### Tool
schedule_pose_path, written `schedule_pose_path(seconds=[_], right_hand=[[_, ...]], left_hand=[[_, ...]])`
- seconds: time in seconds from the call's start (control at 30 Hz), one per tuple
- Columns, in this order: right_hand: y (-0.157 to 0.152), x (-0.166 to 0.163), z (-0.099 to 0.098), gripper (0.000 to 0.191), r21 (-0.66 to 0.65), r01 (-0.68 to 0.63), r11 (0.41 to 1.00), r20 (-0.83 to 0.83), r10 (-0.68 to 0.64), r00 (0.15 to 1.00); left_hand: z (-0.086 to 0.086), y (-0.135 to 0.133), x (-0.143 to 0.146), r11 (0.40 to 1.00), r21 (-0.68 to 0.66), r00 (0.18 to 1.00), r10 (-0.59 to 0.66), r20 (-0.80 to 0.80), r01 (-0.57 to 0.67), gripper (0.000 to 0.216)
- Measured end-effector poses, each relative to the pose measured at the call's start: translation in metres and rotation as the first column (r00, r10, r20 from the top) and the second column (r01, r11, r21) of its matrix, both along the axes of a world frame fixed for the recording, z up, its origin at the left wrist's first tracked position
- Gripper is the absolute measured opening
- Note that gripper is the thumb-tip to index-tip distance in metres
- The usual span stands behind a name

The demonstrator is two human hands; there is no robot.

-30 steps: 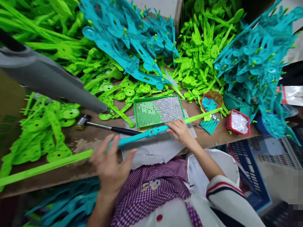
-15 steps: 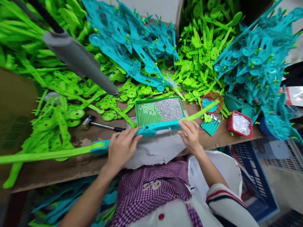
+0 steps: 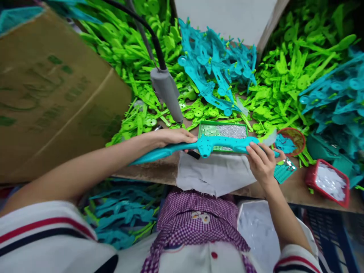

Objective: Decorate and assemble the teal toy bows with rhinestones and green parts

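- Small assembly workshop, by every sign.
- Heaped all along the back: identical moulded green parts (image 3: 287,76) and teal parts (image 3: 216,64).
- Down on the worn wooden bench (image 3: 159,172): green tray (image 3: 222,123) full of tiny metal pieces, red basket (image 3: 313,176) of white bits.
- Hanging overhead on a cable: grey power tool (image 3: 166,93).
- Off to the side: big cardboard carton (image 3: 51,94).

No text, number or brand is legible. The cardboard box (image 3: 57,87) at left carries green printed marks, too blurred to read. The checked apron (image 3: 182,223) bears a small motif; letters are indiscernible.
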State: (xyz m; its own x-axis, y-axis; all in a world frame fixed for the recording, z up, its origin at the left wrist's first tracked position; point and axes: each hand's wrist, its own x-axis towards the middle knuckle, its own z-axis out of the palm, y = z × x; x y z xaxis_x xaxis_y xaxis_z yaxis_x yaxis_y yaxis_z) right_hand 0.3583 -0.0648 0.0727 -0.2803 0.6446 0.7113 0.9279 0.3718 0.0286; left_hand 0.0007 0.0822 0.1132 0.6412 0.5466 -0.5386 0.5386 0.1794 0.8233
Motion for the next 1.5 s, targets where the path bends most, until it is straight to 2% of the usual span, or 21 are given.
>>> schedule_pose_path(seconds=[0.07, 0.17, 0.23, 0.3, 0.4, 0.47, 0.6, 0.7, 0.8, 0.9, 1.0, 1.03, 1.13, 1.33, 1.43, 1.5], right_hand=[[0.009, -0.002, 0.004, 0.027, -0.064, -0.032, 0.997, -0.028, 0.03, 0.999], [0.021, -0.001, 0.01, 0.026, -0.113, -0.089, 0.99, -0.038, 0.085, 0.996], [0.026, 0.001, 0.015, 0.029, -0.106, -0.1, 0.989, -0.056, 0.094, 0.994], [0.029, 0.004, 0.018, 0.03, -0.098, -0.104, 0.99, -0.08, 0.096, 0.992], [0.033, 0.007, 0.019, 0.031, -0.101, -0.12, 0.988, -0.093, 0.11, 0.99], [0.036, 0.008, 0.018, 0.031, -0.103, -0.146, 0.984, -0.088, 0.137, 0.987], [0.043, 0.006, 0.021, 0.031, -0.114, -0.148, 0.982, -0.087, 0.138, 0.987], [0.046, 0.004, 0.026, 0.028, -0.143, -0.122, 0.982, -0.087, 0.111, 0.99], [0.047, 0.004, 0.031, 0.026, -0.152, -0.123, 0.981, -0.093, 0.11, 0.99], [0.05, 0.006, 0.032, 0.026, -0.157, -0.15, 0.976, -0.1, 0.135, 0.986], [0.053, 0.009, 0.031, 0.028, -0.166, -0.178, 0.97, -0.119, 0.16, 0.98], [0.054, 0.01, 0.03, 0.029, -0.168, -0.179, 0.969, -0.121, 0.16, 0.98], [0.055, 0.012, 0.029, 0.028, -0.174, -0.19, 0.966, -0.124, 0.17, 0.978], [0.054, 0.012, 0.028, 0.025, -0.171, -0.177, 0.969, -0.118, 0.158, 0.98], [0.055, 0.013, 0.027, 0.023, -0.194, -0.16, 0.968, -0.125, 0.138, 0.983], [0.056, 0.015, 0.025, 0.022, -0.216, -0.15, 0.965, -0.141, 0.121, 0.982]], left_hand=[[0.011, 0.01, -0.004, 1.0, -0.007, 1.0, -0.017, 0.007, 0.017, 0.039], [0.029, 0.014, -0.025, 0.981, 0.189, 0.999, -0.038, 0.01, 0.035, 0.035], [0.04, 0.003, -0.049, 0.93, 0.366, 1.0, -0.021, -0.001, 0.02, 0.039], [0.046, -0.017, -0.075, 0.836, 0.543, 0.996, 0.088, -0.002, -0.073, 0.045], [0.034, -0.052, -0.106, 0.62, 0.756, 0.958, 0.286, 0.032, -0.21, 0.037], [0.018, -0.068, -0.116, 0.513, 0.827, 0.937, 0.346, 0.044, -0.228, 0.03], [-0.013, -0.071, -0.124, 0.429, 0.89, 0.944, 0.329, 0.008, -0.157, 0.026], [-0.021, -0.065, -0.126, 0.353, 0.924, 0.942, 0.335, 0.022, -0.147, 0.023], [-0.02, -0.069, -0.114, 0.207, 0.968, 0.934, 0.351, 0.064, -0.144, 0.025], [-0.019, -0.083, -0.07, 0.073, 0.98, 0.94, 0.304, 0.155, -0.185, 0.039], [-0.026, -0.088, -0.003, 0.093, 0.936, 0.934, 0.15, 0.325, -0.341, 0.06], [-0.03, -0.086, 0.017, 0.08, 0.901, 0.903, 0.096, 0.418, -0.426, 0.062], [-0.041, -0.072, 0.058, 0.136, 0.827, 0.837, 0.042, 0.545, -0.546, 0.056], [-0.05, -0.05, 0.075, 0.182, 0.732, 0.75, 0.055, 0.659, -0.656, 0.018], [-0.049, -0.046, 0.082, 0.195, 0.707, 0.728, 0.06, 0.683, -0.679, 0.013], [-0.044, -0.049, 0.077, 0.2, 0.726, 0.75, 0.078, 0.657, -0.657, 0.017]])
